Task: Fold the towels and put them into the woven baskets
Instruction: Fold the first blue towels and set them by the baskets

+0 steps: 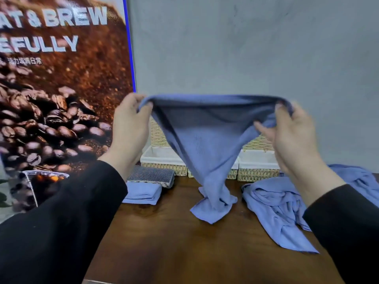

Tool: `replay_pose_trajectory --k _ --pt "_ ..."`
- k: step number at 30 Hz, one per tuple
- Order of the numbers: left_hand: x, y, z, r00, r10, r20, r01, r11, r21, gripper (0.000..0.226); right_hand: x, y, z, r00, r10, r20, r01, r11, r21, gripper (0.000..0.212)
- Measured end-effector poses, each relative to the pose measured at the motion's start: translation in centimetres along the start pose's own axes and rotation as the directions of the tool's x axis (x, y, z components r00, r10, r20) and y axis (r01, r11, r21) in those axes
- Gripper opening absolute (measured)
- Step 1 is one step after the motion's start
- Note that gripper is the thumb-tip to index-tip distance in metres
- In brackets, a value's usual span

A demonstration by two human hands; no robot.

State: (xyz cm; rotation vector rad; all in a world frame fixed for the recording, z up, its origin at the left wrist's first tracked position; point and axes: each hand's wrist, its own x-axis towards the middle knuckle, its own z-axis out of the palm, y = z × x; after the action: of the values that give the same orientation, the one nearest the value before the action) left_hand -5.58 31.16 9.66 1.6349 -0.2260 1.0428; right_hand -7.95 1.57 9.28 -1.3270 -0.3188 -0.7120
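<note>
Head view: left hand [131, 121] at nine o'clock and right hand [291, 128] at three each pinch a top corner of the blue towel [207, 140]; its long edge runs level between them, tail touching the table [184, 253]. Woven baskets [164, 158] behind at twelve look empty.

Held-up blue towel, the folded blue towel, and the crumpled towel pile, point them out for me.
held-up blue towel [207, 140], head view, middle of the hanging cloth.
folded blue towel [142, 192], head view, its top face.
crumpled towel pile [274, 203], head view, bunched folds at its centre.
</note>
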Motion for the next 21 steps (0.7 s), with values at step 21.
replay_pose_trajectory --k 21 --pt "-3.5 -10.1 1.9 0.691 -0.554 0.464 0.136 0.730 0.669 0.046 -0.7 12.2 -6.9 0.848 0.530 0.006 -0.420 0.679 -0.602 0.032"
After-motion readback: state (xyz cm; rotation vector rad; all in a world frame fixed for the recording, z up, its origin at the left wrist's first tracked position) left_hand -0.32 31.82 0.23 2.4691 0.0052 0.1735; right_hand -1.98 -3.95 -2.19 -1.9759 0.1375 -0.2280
